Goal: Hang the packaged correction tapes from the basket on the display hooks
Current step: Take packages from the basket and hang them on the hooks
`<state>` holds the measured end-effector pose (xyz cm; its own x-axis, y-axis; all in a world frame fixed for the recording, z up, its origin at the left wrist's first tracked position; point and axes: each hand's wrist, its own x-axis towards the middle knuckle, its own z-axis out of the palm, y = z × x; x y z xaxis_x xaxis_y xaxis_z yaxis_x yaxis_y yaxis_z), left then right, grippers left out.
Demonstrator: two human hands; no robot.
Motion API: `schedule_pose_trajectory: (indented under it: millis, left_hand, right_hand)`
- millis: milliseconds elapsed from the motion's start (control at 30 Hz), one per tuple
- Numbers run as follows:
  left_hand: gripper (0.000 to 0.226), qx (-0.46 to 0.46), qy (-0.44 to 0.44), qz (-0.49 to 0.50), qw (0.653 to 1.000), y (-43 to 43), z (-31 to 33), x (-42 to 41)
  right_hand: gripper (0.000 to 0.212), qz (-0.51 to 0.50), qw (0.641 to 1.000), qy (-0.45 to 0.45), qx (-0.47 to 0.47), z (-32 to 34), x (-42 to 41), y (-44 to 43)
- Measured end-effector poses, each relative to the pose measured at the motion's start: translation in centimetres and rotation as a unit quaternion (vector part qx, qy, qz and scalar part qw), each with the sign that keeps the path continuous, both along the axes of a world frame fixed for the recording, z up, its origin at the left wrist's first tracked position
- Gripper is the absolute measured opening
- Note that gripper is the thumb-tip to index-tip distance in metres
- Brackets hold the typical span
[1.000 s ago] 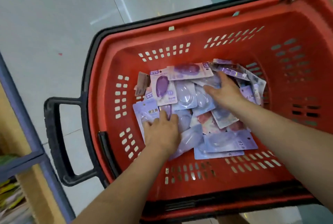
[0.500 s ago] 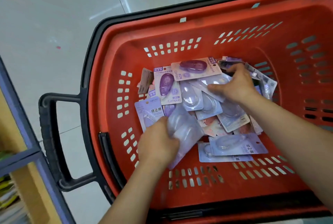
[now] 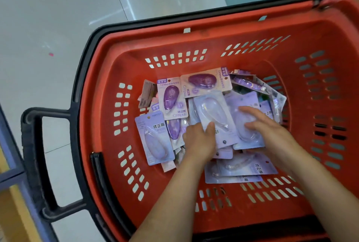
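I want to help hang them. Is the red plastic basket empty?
Not empty: many purple packaged correction tapes lie piled inside the red plastic basket.

A grey polished floor [image 3: 48, 18] carries a red plastic basket [image 3: 252, 33], whose black handle [image 3: 31, 164] sticks out toward 9 o'clock. On the basket's bottom lies a loose heap of packaged correction tapes [image 3: 223, 153]. A dark-purple pack [image 3: 204, 82] sits at the heap's 12 o'clock and a second purple pack [image 3: 172, 99] at 11 o'clock, a lilac pack [image 3: 155, 140] lies flat at 9 o'clock, a clear-blister pack [image 3: 213, 113] tops the centre, and two overlapping pale packs [image 3: 242, 171] lie at 6 o'clock, near the slotted wall.
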<state>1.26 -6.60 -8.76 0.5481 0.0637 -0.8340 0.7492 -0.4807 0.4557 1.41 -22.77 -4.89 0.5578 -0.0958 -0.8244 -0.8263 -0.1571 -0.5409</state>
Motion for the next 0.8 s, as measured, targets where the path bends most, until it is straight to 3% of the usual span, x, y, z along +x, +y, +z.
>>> schedule_pose_trajectory:
  millis: [33, 133, 267, 333, 433, 500, 533, 600, 700, 767, 800]
  left_hand:
    - [0.045, -0.005, -0.001, -0.032, 0.999, -0.3, -0.1, 0.0]
    - [0.034, -0.061, 0.016, 0.002, 0.998, 0.0, -0.3, -0.3]
    - [0.019, -0.081, 0.022, 0.137, 0.987, 1.4, 0.0, -1.1]
    - [0.019, -0.090, 0.028, 0.178, 0.980, 1.7, 0.5, -1.4]
    - [0.018, -0.170, 0.041, 0.196, 0.965, 1.2, 1.4, -1.7]
    - [0.016, -0.208, 0.056, 0.189, 0.958, 0.1, 1.8, -1.7]
    - [0.017, -0.210, 0.058, 0.180, 0.959, -0.4, 2.0, -1.6]
    - [0.015, -0.194, 0.057, 0.144, 0.969, -1.0, 2.2, -1.3]
    - [0.033, -0.136, 0.034, 0.101, 0.985, -0.6, 2.4, -0.5]
    - [0.032, -0.051, -0.028, 0.082, 0.995, -0.1, 2.1, 0.0]
    - [0.034, 0.019, -0.085, 0.026, 0.996, 0.2, 2.0, 0.3]
  right_hand:
    - [0.033, 0.021, 1.000, 0.008, 0.010, 0.2, 0.2, 0.0]
    - [0.067, 0.064, 0.998, -0.016, -0.007, 0.1, 0.3, -0.1]
    - [0.043, 0.012, 0.995, -0.090, -0.050, -1.2, -0.3, -1.0]
    - [0.041, -0.017, 0.994, -0.098, -0.056, -1.6, -0.7, -0.9]
    - [0.020, -0.057, 0.997, -0.051, 0.028, -1.5, -1.0, 0.1]
    - [0.043, -0.054, 0.994, -0.034, 0.093, -1.2, -1.1, 0.7]
    - [0.044, -0.060, 0.991, -0.038, 0.114, -1.1, -1.0, 0.9]
    - [0.043, -0.062, 0.989, -0.059, 0.120, -0.8, -0.8, 0.8]
    - [0.042, -0.081, 0.992, -0.069, 0.071, -0.7, -0.6, -0.2]
    - [0.023, -0.108, 0.992, -0.063, 0.032, -0.9, -0.6, -1.0]
    - [0.015, -0.131, 0.989, -0.059, 0.023, -1.0, -0.6, -1.4]
